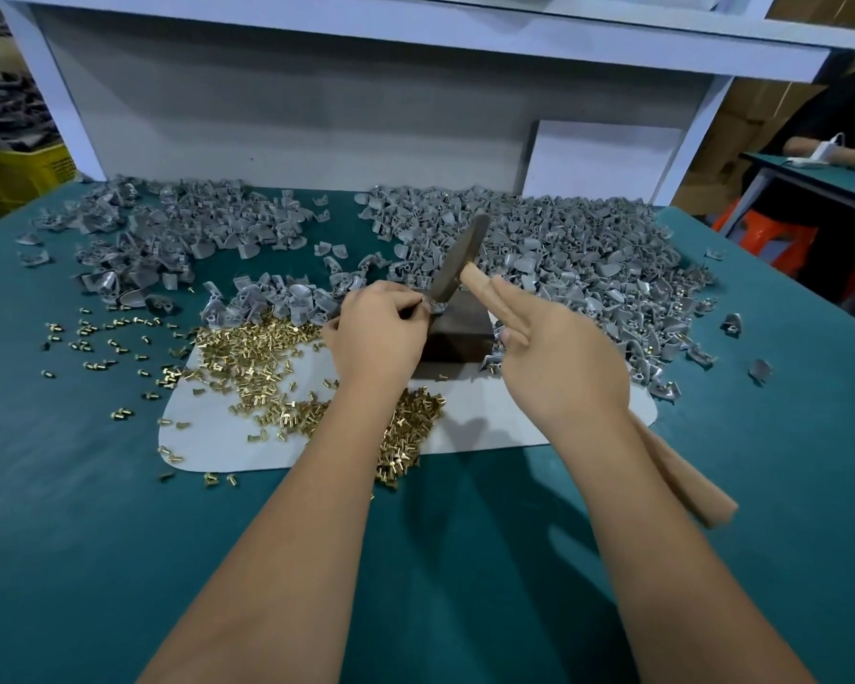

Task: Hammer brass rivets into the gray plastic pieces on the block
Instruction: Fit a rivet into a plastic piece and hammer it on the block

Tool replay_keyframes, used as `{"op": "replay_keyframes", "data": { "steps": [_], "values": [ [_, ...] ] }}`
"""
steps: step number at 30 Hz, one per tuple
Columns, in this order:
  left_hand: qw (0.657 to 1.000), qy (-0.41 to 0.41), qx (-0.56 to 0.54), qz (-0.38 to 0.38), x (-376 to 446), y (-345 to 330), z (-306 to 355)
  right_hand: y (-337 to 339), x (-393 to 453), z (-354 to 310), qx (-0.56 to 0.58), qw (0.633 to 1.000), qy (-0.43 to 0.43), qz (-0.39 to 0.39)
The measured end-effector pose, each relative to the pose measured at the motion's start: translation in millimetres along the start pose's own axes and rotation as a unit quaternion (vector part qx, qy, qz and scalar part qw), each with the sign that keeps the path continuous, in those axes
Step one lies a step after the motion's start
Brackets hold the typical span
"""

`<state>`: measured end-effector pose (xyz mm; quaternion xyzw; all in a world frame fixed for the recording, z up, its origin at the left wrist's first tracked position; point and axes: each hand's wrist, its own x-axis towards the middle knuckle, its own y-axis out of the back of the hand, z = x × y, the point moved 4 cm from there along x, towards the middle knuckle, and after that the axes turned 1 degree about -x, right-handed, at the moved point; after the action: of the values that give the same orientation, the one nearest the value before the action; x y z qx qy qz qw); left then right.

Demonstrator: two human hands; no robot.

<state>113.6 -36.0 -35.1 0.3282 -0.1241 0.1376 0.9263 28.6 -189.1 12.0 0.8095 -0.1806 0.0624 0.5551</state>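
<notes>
**Hammer head at the block, left hand steadying the piece**

The left hand [373,333] reaches forward from the lower centre, forearm bare, fingers curled. Its fingertips pinch a small gray plastic piece [433,306] at the near-left top edge of the dark block [460,333]. The rivet in that piece is too small to make out.

The right hand [559,357] comes in from the lower right and grips the hammer [460,261] by its wooden handle. Two fingers lie extended along the handle toward the head; the others wrap beneath it. The handle's tail projects behind the wrist, over the desk. The metal head is tilted, its lower end at or just above the pinched piece; contact cannot be confirmed.

The block stands on a white mat [489,427] laid on the teal desk [95,535]. Loose brass rivets [262,357] cover the left part of the mat, pass under the left forearm and scatter onto the desk at left. Gray plastic parts [588,269] lie in broad heaps behind and to the right of the block, with a second heap at far left.

A white shelf frame [415,37] with a gray back panel rises behind the desk. A yellow crate [21,175] stands at far left. At far right, another person [830,130] sits at a separate bench near orange stools [781,239].
</notes>
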Motion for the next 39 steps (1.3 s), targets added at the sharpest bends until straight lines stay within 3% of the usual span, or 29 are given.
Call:
{"op": "replay_keyframes", "data": {
  "steps": [6, 11, 17, 21, 26, 30, 35, 39],
  "values": [
    [1.0, -0.003, 0.001, -0.001, 0, 0, 1, 19, 5, -1, 0.03, 0.994, -0.001, 0.108],
    [1.0, 0.0, -0.005, -0.009, 0, 1, 0, 3, -3, -8, -0.018, 1.0, 0.023, 0.006],
    [1.0, 0.003, -0.009, -0.005, 0, 0, 0, 17, 3, -6, 0.013, 0.993, 0.015, 0.113],
    [1.0, 0.001, -0.015, -0.009, 0, 1, 0, -1, -6, -9, -0.033, 0.998, 0.051, 0.022],
    [1.0, -0.007, 0.007, 0.001, 0, 1, 1, 7, -6, -10, -0.014, 0.99, 0.051, 0.131],
    [1.0, 0.008, -0.002, -0.012, -1, 1, 0, -7, -3, 0, -0.034, 0.999, 0.029, 0.018],
    [1.0, 0.003, -0.016, -0.006, -1, 2, 0, -3, 18, 29, 0.089, 0.992, -0.054, 0.067],
    [0.999, -0.002, -0.033, -0.009, -2, 3, 0, -12, 31, 57, 0.048, 0.992, -0.113, -0.006]
  ]
}}
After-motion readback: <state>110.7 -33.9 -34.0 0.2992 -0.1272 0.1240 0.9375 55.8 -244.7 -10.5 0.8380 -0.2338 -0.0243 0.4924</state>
